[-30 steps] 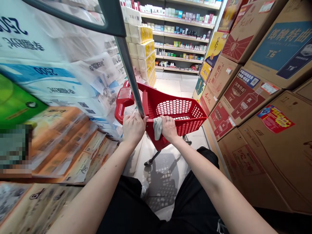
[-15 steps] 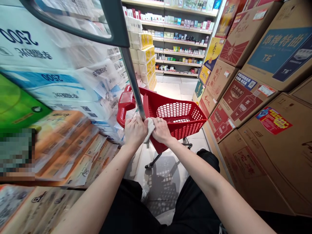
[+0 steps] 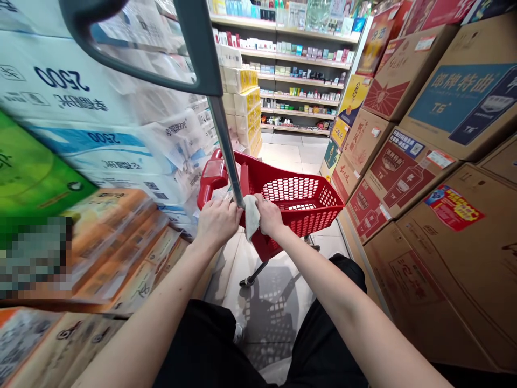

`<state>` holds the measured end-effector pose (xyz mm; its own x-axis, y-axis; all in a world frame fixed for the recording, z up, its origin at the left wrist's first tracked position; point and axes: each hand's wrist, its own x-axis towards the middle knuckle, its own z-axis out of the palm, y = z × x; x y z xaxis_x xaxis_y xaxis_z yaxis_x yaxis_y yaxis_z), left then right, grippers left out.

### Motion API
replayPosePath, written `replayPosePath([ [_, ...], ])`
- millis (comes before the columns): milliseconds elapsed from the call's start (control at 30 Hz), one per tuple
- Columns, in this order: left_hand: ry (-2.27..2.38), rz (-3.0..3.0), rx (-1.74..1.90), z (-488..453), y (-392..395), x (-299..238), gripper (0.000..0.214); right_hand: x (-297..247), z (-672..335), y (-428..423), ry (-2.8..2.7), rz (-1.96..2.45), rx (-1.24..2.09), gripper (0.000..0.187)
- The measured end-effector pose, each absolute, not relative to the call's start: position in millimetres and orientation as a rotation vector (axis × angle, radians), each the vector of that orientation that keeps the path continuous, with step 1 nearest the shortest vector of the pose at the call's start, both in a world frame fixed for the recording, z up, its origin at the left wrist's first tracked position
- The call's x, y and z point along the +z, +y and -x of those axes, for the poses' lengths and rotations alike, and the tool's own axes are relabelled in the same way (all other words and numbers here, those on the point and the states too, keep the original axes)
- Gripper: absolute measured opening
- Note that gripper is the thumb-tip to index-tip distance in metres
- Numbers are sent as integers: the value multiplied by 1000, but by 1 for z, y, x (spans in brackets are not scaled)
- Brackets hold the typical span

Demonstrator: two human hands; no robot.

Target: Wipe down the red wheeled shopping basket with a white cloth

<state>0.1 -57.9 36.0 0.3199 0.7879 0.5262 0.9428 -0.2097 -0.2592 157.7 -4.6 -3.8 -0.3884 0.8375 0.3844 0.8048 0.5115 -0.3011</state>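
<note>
A red plastic shopping cart [image 3: 297, 213] with a honeycomb-holed basket stands in front of me. From its near end rises a metal pole [image 3: 224, 141], topped by a dark grey loop handle [image 3: 204, 59]. My right hand [image 3: 270, 216] is closed on a whitish cloth [image 3: 252, 220], pressing it against the cart near the foot of the pole. The cloth's lower end hangs loose. Just left of the pole, my left hand [image 3: 218, 222] is closed over the cart's near edge, its fingertips partly hidden. A red moulded grip [image 3: 212, 175] shows beyond it.
Wrapped white paper packs [image 3: 109, 113] are piled along the left, with orange packs [image 3: 117, 226] below. Stacked cardboard cartons [image 3: 436, 199] line the right side. At the aisle's far end stand shelves of small goods [image 3: 299, 70]. Pale tiles [image 3: 266, 323] cover the floor.
My hands have drawn slightly apart at the foot of the pole. More of the cloth shows between them, and my view has shifted a little.
</note>
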Motion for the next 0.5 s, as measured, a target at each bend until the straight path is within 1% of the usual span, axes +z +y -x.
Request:
replayPosePath([
  [100,-1529,2054,-363,-4,-58,35,33,-11,-148,-23,-2144,1285,19,35],
  [167,-1534,2083,-356,-5,-60,35,29,-14,-141,-31,-2094,1265,30,40],
  [300,-1538,2143,-383,-5,-61,36,23,-6,-128,-32,-1993,1248,144,32],
  [500,-1545,2228,-499,-1,-57,35,24,3,-126,-18,-1925,1166,274,29],
])
